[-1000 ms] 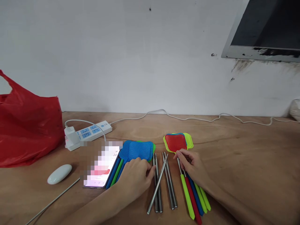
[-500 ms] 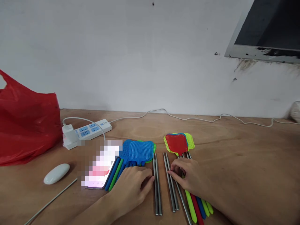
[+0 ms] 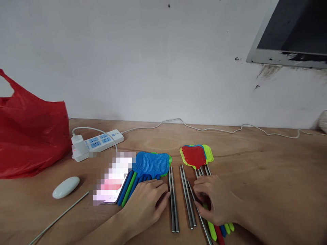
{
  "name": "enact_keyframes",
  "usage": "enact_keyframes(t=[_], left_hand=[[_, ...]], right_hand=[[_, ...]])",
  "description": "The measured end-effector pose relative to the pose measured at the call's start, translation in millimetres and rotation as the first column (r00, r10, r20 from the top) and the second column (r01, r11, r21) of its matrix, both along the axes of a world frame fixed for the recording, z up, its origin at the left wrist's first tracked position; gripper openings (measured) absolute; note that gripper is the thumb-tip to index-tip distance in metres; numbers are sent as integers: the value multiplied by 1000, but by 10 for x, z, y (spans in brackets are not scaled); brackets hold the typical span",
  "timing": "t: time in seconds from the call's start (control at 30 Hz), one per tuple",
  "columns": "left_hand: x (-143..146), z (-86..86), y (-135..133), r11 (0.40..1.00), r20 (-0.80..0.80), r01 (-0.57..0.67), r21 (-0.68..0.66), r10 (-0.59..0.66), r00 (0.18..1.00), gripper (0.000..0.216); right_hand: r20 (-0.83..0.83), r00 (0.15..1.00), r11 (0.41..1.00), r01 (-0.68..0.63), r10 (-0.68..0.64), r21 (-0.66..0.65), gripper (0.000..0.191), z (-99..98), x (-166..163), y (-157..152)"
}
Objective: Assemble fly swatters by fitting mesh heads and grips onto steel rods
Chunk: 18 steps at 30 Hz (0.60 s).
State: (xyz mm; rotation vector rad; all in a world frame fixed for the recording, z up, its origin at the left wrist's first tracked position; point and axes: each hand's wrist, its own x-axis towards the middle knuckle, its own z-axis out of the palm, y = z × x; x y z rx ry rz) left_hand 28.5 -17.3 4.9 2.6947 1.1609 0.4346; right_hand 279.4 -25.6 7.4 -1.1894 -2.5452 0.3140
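Observation:
My left hand (image 3: 147,199) lies palm down at the lower end of the blue fly swatter heads (image 3: 155,164), its thumb apart from its curled fingers. Blue and green handles (image 3: 127,190) show to its left. Bent over the right-hand bunch of fly swatters is my right hand (image 3: 214,197), with a gap between thumb and fingers. A single metal rod (image 3: 200,217) lies by its thumb. A red fly swatter head (image 3: 194,156) tops that bunch, over blue and yellow-green ones. Two pairs of metal rods, a left pair (image 3: 173,204) and a right pair (image 3: 188,200), lie between my hands.
A phone (image 3: 114,180) with a lit, blurred screen lies left of the swatters. Beyond it are a white power strip (image 3: 104,141) with a plug, a white oval object (image 3: 66,187) and a red plastic bag (image 3: 33,136). A thin cable (image 3: 204,129) runs along the wall.
My right hand has moved slightly right and down, and its thumb and fingers have parted. The single rod's upper end now shows. My left hand stays in place as the view shifts slightly.

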Motion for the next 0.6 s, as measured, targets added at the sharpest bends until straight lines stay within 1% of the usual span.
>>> enact_keyframes(t=[0.1,0.27,0.37,0.5,0.57,0.6], left_hand=[[-3,-16,6,1000,9,4,2,-4,1000,24],[5,-31,11,1000,25,14,3,-14,1000,24],[15,-36,-5,1000,18,16,3,-16,1000,22],[16,-40,-32,1000,26,21,11,-21,999,19],[14,-42,-39,1000,33,17,16,-18,999,18],[14,-43,-40,1000,35,15,19,-15,999,18]], right_hand=[[-9,1000,1000,-15,16,12,24,-39,-18,1],[-23,999,996,46,-44,72,20,-96,-26,28],[-38,993,984,117,-113,137,18,-137,-31,66],[-76,959,926,283,-273,251,21,-194,-46,109],[-84,950,910,313,-301,271,24,-195,-50,108],[-80,953,916,304,-293,263,25,-186,-50,101]])
